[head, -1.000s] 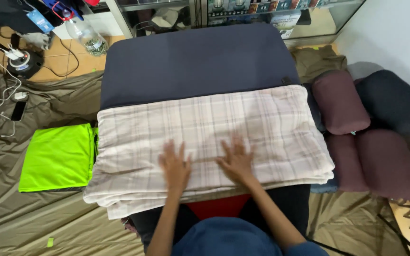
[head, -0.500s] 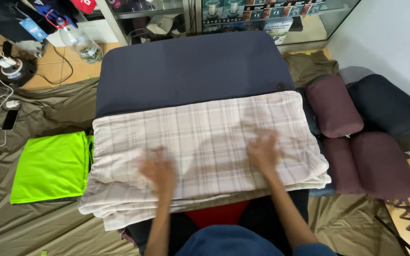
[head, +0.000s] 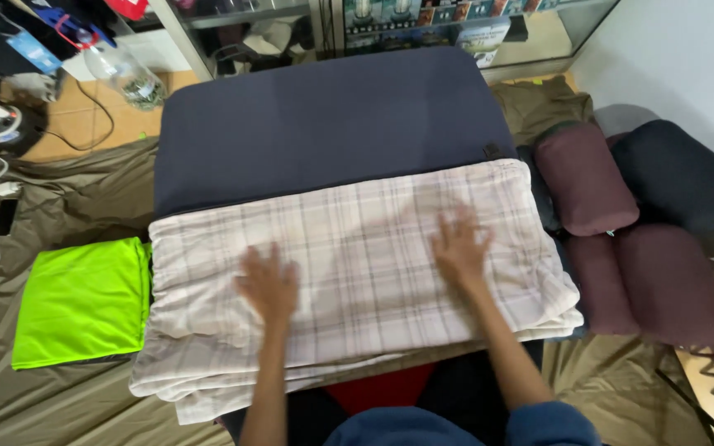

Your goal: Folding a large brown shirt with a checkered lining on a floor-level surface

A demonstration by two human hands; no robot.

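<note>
My left hand (head: 268, 285) and right hand (head: 459, 246) now lie well apart on the folded plaid cloth (head: 357, 281); a second ago they lay close together near its front edge, fingers spread flat.

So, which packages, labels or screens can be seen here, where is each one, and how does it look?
Boxes: a row on the glass shelf at the top, dark blue-green, cut off by the picture edge.
Blue tag: top left among the clutter, small, flat, light blue.
Phone: on the floor at far left, slim, black, its screen dark.
Small tab: at the right edge of the navy pad, dark, tiny.
</note>
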